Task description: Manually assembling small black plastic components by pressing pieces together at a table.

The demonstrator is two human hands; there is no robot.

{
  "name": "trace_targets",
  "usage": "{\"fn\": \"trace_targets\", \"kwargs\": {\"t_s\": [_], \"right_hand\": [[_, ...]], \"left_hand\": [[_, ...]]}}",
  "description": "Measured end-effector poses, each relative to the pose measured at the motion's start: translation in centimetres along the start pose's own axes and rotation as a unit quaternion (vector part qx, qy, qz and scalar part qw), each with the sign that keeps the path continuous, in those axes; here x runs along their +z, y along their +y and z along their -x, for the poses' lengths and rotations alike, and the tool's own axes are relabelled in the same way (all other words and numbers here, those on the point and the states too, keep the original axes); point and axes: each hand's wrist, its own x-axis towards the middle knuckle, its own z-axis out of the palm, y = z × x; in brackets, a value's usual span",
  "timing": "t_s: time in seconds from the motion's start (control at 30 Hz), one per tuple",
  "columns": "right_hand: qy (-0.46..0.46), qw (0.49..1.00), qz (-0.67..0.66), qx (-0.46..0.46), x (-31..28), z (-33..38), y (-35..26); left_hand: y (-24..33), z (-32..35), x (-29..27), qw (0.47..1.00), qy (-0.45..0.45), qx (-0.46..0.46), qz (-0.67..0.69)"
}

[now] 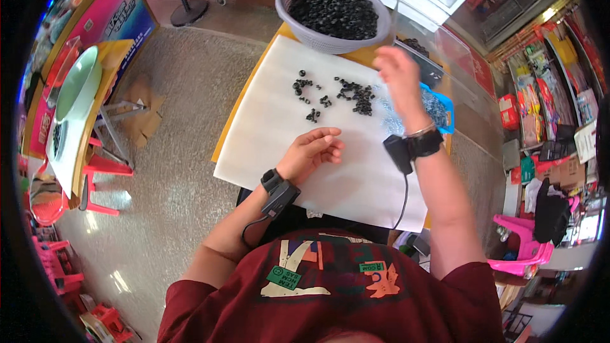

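Note:
My left hand (314, 152) is low over the white sheet (267, 146) on the table, its fingers curled in with the thumb against them. Whatever they may hold is too small to make out. My right hand (400, 79) is raised over the sheet's right side, its fingers smeared by motion. Small black ring-like pieces (360, 96) lie in a loose pile left of it, with smaller clusters (302, 86) farther left. Partly behind my right wrist, small clear bluish pieces (434, 109) fill a blue tray (450, 121) and spread onto the sheet.
A grey-purple basket (311, 39) heaped with black pieces stands at the table's far edge. Right of it is a clear-walled container (429, 70) with dark contents. At far left, a side table holds a green basin (79, 86), near red stools (105, 165). Stocked shelves (546, 95) line the right.

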Motion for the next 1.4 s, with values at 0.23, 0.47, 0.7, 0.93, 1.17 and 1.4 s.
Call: {"fn": "trace_targets", "kwargs": {"t_s": [0.23, 0.47, 0.7, 0.93, 1.17, 1.4], "right_hand": [[-0.203, 0.961, 0.097, -0.163, 10.3, 2.6, 0.6], [-0.234, 0.916, 0.279, -0.168, 12.3, 1.7, 1.5], [-0.189, 0.958, 0.148, -0.158, 8.3, 4.6, 0.5], [-0.084, 0.945, 0.197, -0.249, 5.7, 11.8, -1.3], [-0.074, 0.996, 0.017, -0.04, 4.4, 14.1, -1.2], [-0.087, 0.976, 0.095, -0.177, 3.2, 13.7, -0.2]], "left_hand": [[0.0, 0.3, -0.3, 1.0, -0.003, 0.003, 0.015], [-0.2, 0.3, -0.1, 0.999, 0.013, 0.015, 0.035], [-0.9, -0.2, -0.7, 0.988, 0.064, 0.076, 0.118], [-0.7, -0.6, -0.1, 0.984, 0.06, 0.146, 0.085], [-1.3, -0.7, -1.0, 0.993, 0.033, 0.108, 0.03], [-1.3, -0.7, -0.1, 0.996, 0.03, 0.077, -0.023]]}}
